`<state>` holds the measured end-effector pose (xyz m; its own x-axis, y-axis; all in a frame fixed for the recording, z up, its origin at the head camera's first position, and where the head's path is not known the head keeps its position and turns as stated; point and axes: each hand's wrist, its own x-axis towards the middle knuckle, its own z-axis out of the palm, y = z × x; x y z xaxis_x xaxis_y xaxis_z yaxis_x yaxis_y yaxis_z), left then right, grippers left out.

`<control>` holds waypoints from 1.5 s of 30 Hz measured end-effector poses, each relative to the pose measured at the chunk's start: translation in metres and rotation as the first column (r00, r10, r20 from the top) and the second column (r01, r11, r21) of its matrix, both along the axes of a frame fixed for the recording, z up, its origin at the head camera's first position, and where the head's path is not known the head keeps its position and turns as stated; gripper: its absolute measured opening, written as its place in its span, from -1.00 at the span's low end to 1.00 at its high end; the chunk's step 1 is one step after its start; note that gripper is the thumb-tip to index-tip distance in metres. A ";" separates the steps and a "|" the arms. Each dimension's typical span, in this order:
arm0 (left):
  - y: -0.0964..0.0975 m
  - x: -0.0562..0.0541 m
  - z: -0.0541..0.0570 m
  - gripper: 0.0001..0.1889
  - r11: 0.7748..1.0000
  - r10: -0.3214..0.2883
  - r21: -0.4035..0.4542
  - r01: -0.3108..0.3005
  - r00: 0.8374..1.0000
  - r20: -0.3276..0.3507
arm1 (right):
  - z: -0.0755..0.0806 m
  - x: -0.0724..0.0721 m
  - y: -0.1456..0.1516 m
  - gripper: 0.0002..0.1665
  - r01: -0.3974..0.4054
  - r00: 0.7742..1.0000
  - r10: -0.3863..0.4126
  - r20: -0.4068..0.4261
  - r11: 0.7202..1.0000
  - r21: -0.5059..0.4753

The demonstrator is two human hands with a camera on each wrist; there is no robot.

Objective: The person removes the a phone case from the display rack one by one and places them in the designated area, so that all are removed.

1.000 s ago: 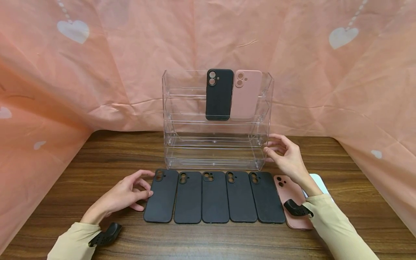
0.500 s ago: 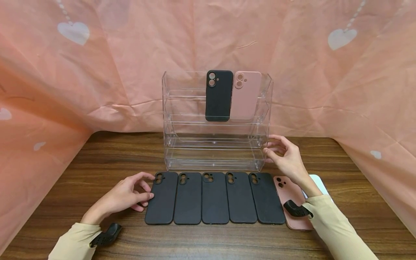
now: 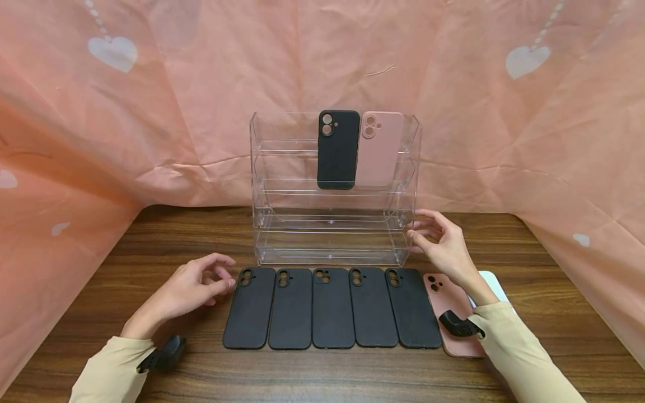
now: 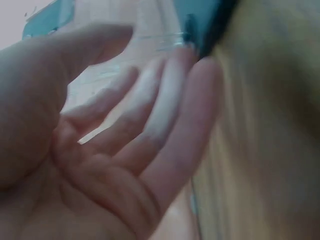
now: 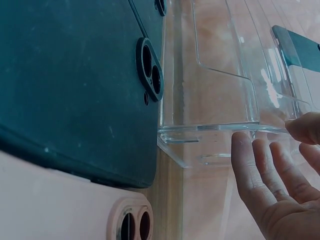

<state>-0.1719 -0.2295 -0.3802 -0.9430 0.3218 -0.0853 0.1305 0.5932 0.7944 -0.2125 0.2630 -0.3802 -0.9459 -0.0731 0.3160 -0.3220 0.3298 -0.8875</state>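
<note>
My left hand (image 3: 194, 285), fingers loosely bent, hovers at the left edge of the leftmost black phone case (image 3: 249, 313) in the head view, holding nothing. Its fingertips (image 4: 202, 65) reach near a dark case edge in the blurry left wrist view. My right hand (image 3: 444, 243) is beside the right wall of a clear tiered acrylic rack (image 3: 330, 260), its fingertips (image 5: 242, 140) right at that side panel. Several black cases, such as the middle one (image 3: 333, 313), lie in a row before the rack. A black case (image 3: 339, 157) and a pink case (image 3: 379, 154) stand upright in its top tier.
Under my right forearm lie a pink phone case (image 3: 450, 308) and a white case (image 3: 495, 286), both partly covered. A pink curtain (image 3: 201, 84) with white hearts surrounds the wooden table (image 3: 322, 375) at the back and sides.
My left hand has drawn back slightly up and away from the leftmost black case. That case has been straightened a little in line with the row. My right hand stays at the rack.
</note>
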 end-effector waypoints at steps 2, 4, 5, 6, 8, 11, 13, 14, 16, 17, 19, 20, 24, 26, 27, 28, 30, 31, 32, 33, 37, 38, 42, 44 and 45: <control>0.003 -0.004 0.007 -0.62 0.999 0.036 0.012 -0.035 0.995 -0.090 | 0.000 0.000 0.000 -0.44 0.001 1.000 -0.001 0.000 1.000 -0.002; 0.007 -0.007 0.013 -0.66 0.996 0.077 0.047 -0.070 0.982 -0.173 | 0.000 0.000 0.000 -0.44 -0.001 1.000 0.001 0.000 1.000 -0.003; 0.010 -0.009 0.015 -0.68 0.994 0.100 0.066 -0.088 0.973 -0.209 | 0.000 0.000 0.000 -0.44 -0.002 1.000 0.002 0.001 1.000 -0.003; 0.013 -0.011 0.018 -0.69 0.991 0.123 0.088 -0.105 0.963 -0.242 | 0.000 0.000 0.000 -0.45 -0.003 1.000 0.003 0.000 1.000 -0.003; 0.020 -0.015 0.023 -0.73 0.982 0.167 0.133 -0.133 0.942 -0.292 | 0.000 0.000 0.000 -0.45 -0.005 1.000 0.005 0.000 1.000 -0.004; 0.032 -0.020 0.030 -0.74 0.964 0.219 0.217 -0.151 0.917 -0.335 | 0.000 0.000 0.000 -0.45 -0.005 1.000 0.005 -0.003 1.000 -0.002; 0.040 -0.025 0.034 -0.73 0.950 0.242 0.274 -0.148 0.904 -0.353 | 0.000 0.000 0.000 -0.45 -0.003 1.000 0.003 -0.003 1.000 0.000; 0.044 -0.027 0.037 -0.72 0.942 0.252 0.304 -0.142 0.899 -0.358 | 0.000 0.000 0.000 -0.45 -0.002 1.000 0.002 -0.003 1.000 0.000; 0.053 -0.032 0.041 -0.70 0.924 0.264 0.361 -0.126 0.893 -0.364 | 0.000 -0.001 0.000 -0.45 -0.001 1.000 0.001 -0.002 1.000 0.001; 0.057 -0.034 0.044 -0.70 0.916 0.267 0.383 -0.117 0.890 -0.369 | -0.001 -0.001 0.000 -0.45 0.000 1.000 0.000 -0.002 1.000 0.002; 0.067 -0.039 0.050 -0.70 0.899 0.271 0.428 -0.096 0.890 -0.368 | -0.001 -0.001 0.000 -0.45 -0.001 1.000 0.001 0.000 1.000 0.000; 0.072 -0.041 0.053 -0.70 0.890 0.271 0.449 -0.086 0.891 -0.366 | -0.001 -0.001 0.000 -0.44 -0.002 1.000 0.002 0.002 1.000 -0.002; 0.091 -0.050 0.068 -0.70 0.863 0.267 0.502 -0.052 0.891 -0.366 | 0.000 -0.001 0.000 -0.44 0.002 1.000 -0.002 0.005 1.000 -0.004; 0.101 -0.055 0.075 -0.70 0.849 0.268 0.527 -0.036 0.890 -0.370 | 0.000 -0.001 0.000 -0.45 0.006 1.000 -0.006 0.007 1.000 -0.001; 0.106 -0.058 0.078 -0.70 0.841 0.271 0.540 -0.032 0.889 -0.369 | 0.000 -0.001 0.000 -0.45 0.008 1.000 -0.008 0.008 1.000 0.002; 0.110 -0.061 0.081 -0.69 0.833 0.273 0.553 -0.028 0.890 -0.366 | 0.000 -0.001 0.000 -0.45 0.009 1.000 -0.009 0.009 1.000 0.005; 0.119 -0.067 0.086 -0.68 0.810 0.274 0.586 -0.018 0.896 -0.351 | 0.000 -0.001 0.000 -0.45 0.009 1.000 -0.009 0.011 1.000 0.011; 0.123 -0.070 0.088 -0.66 0.801 0.272 0.599 -0.013 0.899 -0.344 | 0.000 -0.001 0.000 -0.44 0.009 1.000 -0.009 0.011 1.000 0.013; 0.127 -0.073 0.090 -0.65 0.792 0.269 0.611 -0.010 0.903 -0.334 | 0.000 -0.001 0.000 -0.44 0.008 1.000 -0.008 0.011 1.000 0.015; 0.131 -0.077 0.092 -0.64 0.784 0.268 0.620 -0.007 0.906 -0.328 | 0.000 -0.001 0.000 -0.44 0.008 1.000 -0.008 0.010 1.000 0.015; 0.146 -0.089 0.098 -0.63 0.780 0.260 0.626 0.006 0.906 -0.333 | 0.000 -0.001 0.000 -0.44 0.007 1.000 -0.007 0.009 1.000 0.013; 0.150 -0.091 0.099 -0.63 0.783 0.259 0.622 0.006 0.906 -0.335 | 0.000 -0.001 0.000 -0.44 0.008 1.000 -0.008 0.010 1.000 0.014; 0.162 -0.100 0.102 -0.62 0.790 0.262 0.613 -0.005 0.907 -0.330 | 0.000 0.000 0.000 -0.44 0.007 1.000 -0.007 0.012 1.000 0.015; 0.167 -0.103 0.103 -0.60 0.790 0.264 0.612 -0.011 0.909 -0.323 | 0.000 0.000 0.001 -0.44 0.005 1.000 -0.006 0.011 1.000 0.017; 0.169 -0.105 0.103 -0.60 0.791 0.264 0.611 -0.014 0.910 -0.321 | 0.000 0.000 0.001 -0.44 0.005 1.000 -0.005 0.009 1.000 0.016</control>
<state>-0.2766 -0.0603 -0.2770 -0.8976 0.0531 0.4375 0.4403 0.0653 0.8954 -0.2129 0.2636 -0.3799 -0.9491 -0.0736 0.3064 -0.3124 0.3459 -0.8847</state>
